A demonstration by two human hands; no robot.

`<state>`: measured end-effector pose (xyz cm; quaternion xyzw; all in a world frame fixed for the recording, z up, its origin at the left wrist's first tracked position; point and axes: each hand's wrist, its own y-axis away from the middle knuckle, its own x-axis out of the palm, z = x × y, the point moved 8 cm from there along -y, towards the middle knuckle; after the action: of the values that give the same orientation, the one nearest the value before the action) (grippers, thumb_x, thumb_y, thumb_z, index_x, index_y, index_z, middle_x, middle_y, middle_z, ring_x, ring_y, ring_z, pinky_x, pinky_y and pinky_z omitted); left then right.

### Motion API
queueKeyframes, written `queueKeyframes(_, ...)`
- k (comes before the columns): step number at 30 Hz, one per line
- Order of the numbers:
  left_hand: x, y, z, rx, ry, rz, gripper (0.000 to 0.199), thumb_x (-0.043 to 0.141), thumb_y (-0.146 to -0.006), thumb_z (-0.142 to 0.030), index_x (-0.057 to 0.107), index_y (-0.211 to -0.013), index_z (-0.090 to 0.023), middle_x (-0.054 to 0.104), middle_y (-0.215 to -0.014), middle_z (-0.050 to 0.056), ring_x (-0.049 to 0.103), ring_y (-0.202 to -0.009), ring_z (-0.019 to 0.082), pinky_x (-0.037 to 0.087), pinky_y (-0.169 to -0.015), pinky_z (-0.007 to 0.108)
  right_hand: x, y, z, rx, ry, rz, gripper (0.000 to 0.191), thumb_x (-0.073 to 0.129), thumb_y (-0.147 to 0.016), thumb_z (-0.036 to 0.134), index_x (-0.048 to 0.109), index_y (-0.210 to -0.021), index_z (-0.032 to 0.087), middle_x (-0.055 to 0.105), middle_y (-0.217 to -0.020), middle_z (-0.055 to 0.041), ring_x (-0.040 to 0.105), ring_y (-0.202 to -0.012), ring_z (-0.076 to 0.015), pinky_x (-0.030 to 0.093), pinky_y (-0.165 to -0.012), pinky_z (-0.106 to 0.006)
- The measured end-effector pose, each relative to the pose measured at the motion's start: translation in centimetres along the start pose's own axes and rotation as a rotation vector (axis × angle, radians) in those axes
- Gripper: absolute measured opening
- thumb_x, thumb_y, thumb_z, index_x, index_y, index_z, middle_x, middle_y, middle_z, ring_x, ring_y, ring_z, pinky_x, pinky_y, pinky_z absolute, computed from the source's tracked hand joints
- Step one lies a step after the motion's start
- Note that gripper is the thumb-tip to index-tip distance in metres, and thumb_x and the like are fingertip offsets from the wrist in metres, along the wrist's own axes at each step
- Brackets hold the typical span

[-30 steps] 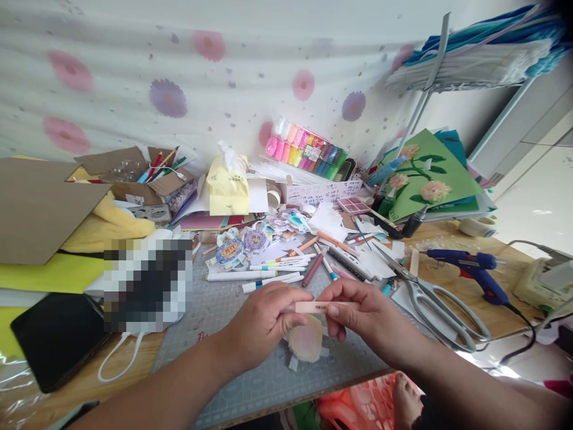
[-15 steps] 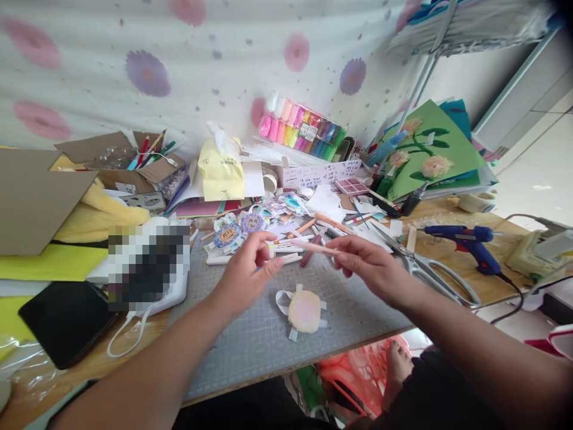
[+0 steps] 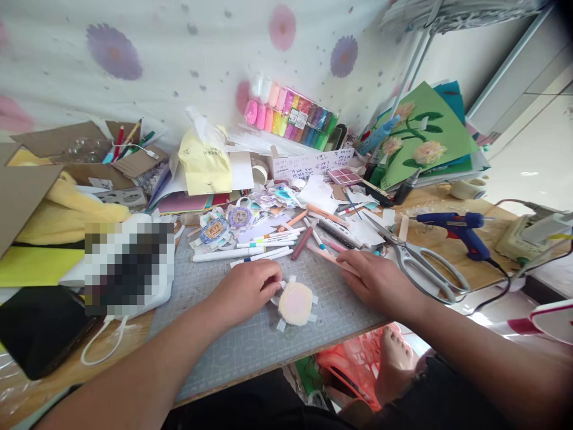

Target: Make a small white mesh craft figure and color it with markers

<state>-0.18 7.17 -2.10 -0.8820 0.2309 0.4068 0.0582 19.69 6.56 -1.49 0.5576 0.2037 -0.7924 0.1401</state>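
A round cream-and-pink fuzzy piece (image 3: pixel 296 303) with pale paper tabs lies on the grey cutting mat (image 3: pixel 233 352). My left hand (image 3: pixel 253 288) is at its left edge, thumb and fingers closed on the pale loop there. Further right, my right hand (image 3: pixel 369 278) rests low over the mat with its fingers on a slim pale-pink pen (image 3: pixel 330 257). That pen lies slanted at the edge of the pile, its near end hidden under the fingers. White markers (image 3: pixel 262 255) and a dark red stick (image 3: pixel 302 243) lie just beyond my hands.
Large grey scissors (image 3: pixel 421 266) and a blue glue gun (image 3: pixel 461 227) lie to the right. Decorated paper pieces (image 3: pixel 215 230) are heaped at the back. A yellow tissue pack (image 3: pixel 203 161), a cardboard box (image 3: pixel 27 197) and a black tablet-like object (image 3: pixel 40 331) stand or lie leftward.
Both hands have come down and apart. The pink pen went from being held in the air to lying on the mat under my right hand. My left hand reached the round piece.
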Motion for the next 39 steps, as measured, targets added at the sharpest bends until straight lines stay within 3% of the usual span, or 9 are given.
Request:
queueKeyframes(4,0.7,-0.3,0.4,-0.055,0.218,-0.009,0.008,0.049,-0.084,-0.026,0.053,-0.081,-0.021,0.058,-0.071,-0.002,0.052,-0.066,0.016,0.036,-0.061,0.027,0.1,0.7,0.2,-0.054,0.022,0.017,0.026,0.047,-0.088,0.021,0.059,-0.111,0.019,0.067,-0.108,-0.0118,0.064,-0.096,-0.0284,0.05,-0.079,-0.04)
queueKeyframes(10,1.7,-0.6,0.6,-0.13,0.551,0.087,0.007,0.049,-0.083,-0.027,0.048,-0.085,-0.02,0.056,-0.075,-0.002,0.054,-0.064,0.011,0.043,-0.057,0.022,0.1,1.2,0.8,-0.115,0.058,0.034,0.028,0.049,-0.089,0.023,0.058,-0.115,0.021,0.067,-0.11,-0.0111,0.063,-0.097,-0.0274,0.051,-0.08,-0.041)
queueKeyframes(14,1.7,-0.5,0.7,-0.184,0.638,0.146,0.01,0.053,-0.081,-0.028,0.048,-0.083,-0.019,0.053,-0.069,-0.004,0.047,-0.054,0.007,0.038,-0.049,0.019,0.0,1.2,0.9,-0.112,0.047,0.042,0.028,0.049,-0.089,0.023,0.059,-0.115,0.02,0.066,-0.112,-0.0118,0.063,-0.098,-0.0276,0.051,-0.081,-0.042)
queueKeyframes(20,2.3,-0.4,1.0,-0.212,0.59,0.221,0.008,0.057,-0.077,-0.023,0.059,-0.077,-0.015,0.048,-0.053,-0.006,0.037,-0.044,0.006,0.026,-0.042,0.018,-0.2,1.1,1.2,-0.098,0.053,0.069,0.029,0.049,-0.089,0.022,0.06,-0.115,0.019,0.066,-0.113,-0.0124,0.064,-0.098,-0.0273,0.051,-0.081,-0.042)
queueKeyframes(30,0.8,-1.3,2.4,-0.242,0.54,0.015,0.013,0.064,-0.072,-0.025,0.063,-0.081,-0.015,0.053,-0.062,-0.004,0.043,-0.051,0.008,0.032,-0.045,0.019,-0.5,0.7,2.1,-0.071,0.091,0.13,0.03,0.05,-0.086,0.022,0.06,-0.114,0.019,0.069,-0.105,-0.0115,0.065,-0.094,-0.0255,0.049,-0.079,-0.037)
queueKeyframes(34,0.3,-1.2,2.7,-0.254,0.569,-0.012,0.016,0.066,-0.072,-0.028,0.061,-0.082,-0.017,0.056,-0.067,-0.003,0.051,-0.056,0.009,0.041,-0.051,0.02,-0.5,0.5,2.2,-0.094,0.118,0.122,0.029,0.051,-0.087,0.023,0.06,-0.114,0.02,0.07,-0.102,-0.0106,0.065,-0.093,-0.0234,0.048,-0.078,-0.032)
queueKeyframes(39,-0.2,-0.9,2.9,-0.257,0.579,-0.038,0.015,0.065,-0.073,-0.029,0.059,-0.08,-0.017,0.057,-0.068,-0.004,0.052,-0.055,0.009,0.043,-0.052,0.021,-0.1,0.6,2.0,-0.096,0.122,0.141,0.029,0.049,-0.088,0.023,0.06,-0.114,0.02,0.07,-0.102,-0.0103,0.065,-0.093,-0.0228,0.048,-0.079,-0.032)
